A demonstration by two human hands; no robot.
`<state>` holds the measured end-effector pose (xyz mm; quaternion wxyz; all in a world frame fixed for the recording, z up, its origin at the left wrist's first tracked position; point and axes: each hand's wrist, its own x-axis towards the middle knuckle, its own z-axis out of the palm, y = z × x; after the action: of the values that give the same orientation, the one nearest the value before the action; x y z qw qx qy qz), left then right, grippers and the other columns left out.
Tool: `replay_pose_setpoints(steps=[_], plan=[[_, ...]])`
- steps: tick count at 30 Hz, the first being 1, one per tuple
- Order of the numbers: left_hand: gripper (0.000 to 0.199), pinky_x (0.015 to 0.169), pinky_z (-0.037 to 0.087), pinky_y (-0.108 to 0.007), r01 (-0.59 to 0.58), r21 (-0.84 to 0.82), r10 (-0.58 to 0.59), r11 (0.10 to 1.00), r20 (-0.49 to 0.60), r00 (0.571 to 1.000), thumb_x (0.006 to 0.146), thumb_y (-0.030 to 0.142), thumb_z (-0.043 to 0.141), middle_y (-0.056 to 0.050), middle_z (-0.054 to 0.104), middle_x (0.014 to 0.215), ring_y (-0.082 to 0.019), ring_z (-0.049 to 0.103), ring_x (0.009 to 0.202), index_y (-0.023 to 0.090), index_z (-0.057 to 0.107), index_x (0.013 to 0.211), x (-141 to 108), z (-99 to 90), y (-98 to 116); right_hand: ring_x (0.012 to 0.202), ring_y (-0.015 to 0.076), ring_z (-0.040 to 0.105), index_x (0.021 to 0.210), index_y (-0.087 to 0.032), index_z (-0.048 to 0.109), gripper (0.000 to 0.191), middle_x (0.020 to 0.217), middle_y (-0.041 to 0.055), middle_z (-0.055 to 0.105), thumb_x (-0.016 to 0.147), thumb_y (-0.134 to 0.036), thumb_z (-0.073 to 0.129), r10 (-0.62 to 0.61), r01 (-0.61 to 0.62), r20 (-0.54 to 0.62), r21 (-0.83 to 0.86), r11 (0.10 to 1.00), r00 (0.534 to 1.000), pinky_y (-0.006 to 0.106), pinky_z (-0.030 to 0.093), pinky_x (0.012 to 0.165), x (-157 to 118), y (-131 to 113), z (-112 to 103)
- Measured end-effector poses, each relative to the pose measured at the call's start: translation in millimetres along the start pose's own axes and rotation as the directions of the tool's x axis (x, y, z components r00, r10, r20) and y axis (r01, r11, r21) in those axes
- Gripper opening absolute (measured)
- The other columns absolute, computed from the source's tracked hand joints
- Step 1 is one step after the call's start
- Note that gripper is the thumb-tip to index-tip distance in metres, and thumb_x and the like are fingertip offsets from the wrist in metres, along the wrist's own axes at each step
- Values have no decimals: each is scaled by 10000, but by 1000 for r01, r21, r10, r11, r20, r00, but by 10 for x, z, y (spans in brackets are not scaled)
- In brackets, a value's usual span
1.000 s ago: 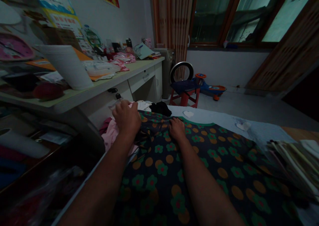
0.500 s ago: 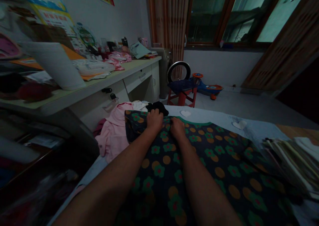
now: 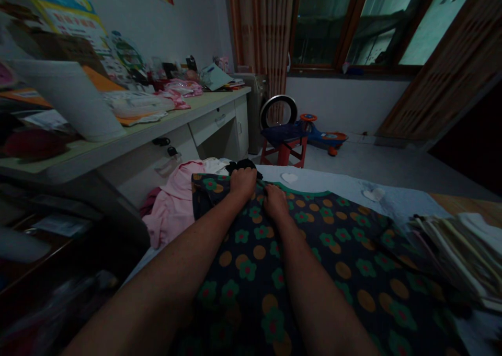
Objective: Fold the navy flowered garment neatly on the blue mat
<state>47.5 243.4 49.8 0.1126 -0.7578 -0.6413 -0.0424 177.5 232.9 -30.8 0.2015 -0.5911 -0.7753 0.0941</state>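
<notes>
A dark garment [image 3: 259,251] with green flowers, orange-brown dots and green edging lies spread over the bed; it looks like an apron, though its full shape is partly covered by my forearms. My left hand [image 3: 243,182] is closed on its far edge, left of the green-trimmed curve. Just to the right, my right hand [image 3: 275,202] grips the same edge, fingers curled into the cloth. The fingertips of both hands are hidden. Beyond my left hand sits a bunched black cloth [image 3: 240,165], and a pink garment [image 3: 172,204] lies crumpled to the left.
A stack of folded clothes [image 3: 457,254] rests at the right on the light blue bed sheet [image 3: 341,180]. Along the left wall runs a cluttered desk [image 3: 157,128]. Past the bed stand a red stool [image 3: 283,154] and a blue-orange ride-on toy [image 3: 323,134].
The view has shifted slightly, so things sit a little further left. Both hands keep their hold on the garment's edge, with little other visible movement.
</notes>
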Motion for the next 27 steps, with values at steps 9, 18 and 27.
replay_pose_setpoints(steps=[9, 18, 27], plan=[[328, 871, 450, -401, -63, 22, 62, 998, 43, 997, 946, 143, 382, -182, 636, 1123, -292, 589, 1091, 114, 667, 1106, 46, 30, -45, 1466, 275, 219, 1416, -195, 468, 474, 1578, 105, 334, 988, -381, 387, 50, -47, 64, -43, 998, 997, 512, 150, 1165, -40, -74, 44], [346, 890, 456, -373, -138, -79, 146, 987, 102, 984, 970, 154, 346, -155, 638, 1116, -251, 596, 1056, 124, 632, 1163, -204, 228, 336, 1263, 204, 512, 1288, -172, 578, 425, 1352, 112, 596, 932, -138, 348, 57, -57, 2, 155, 986, 998, 338, 346, 1071, 32, 28, -49], [397, 1072, 341, -435, -84, -68, 93, 994, 137, 986, 950, 171, 374, -203, 533, 1378, -285, 457, 1310, 101, 549, 1299, -259, 443, 354, 1110, 153, 616, 1185, -140, 640, 484, 1186, 81, 690, 828, -23, 334, 237, -180, -126, 350, 919, 963, 240, 422, 978, 87, 136, -54]])
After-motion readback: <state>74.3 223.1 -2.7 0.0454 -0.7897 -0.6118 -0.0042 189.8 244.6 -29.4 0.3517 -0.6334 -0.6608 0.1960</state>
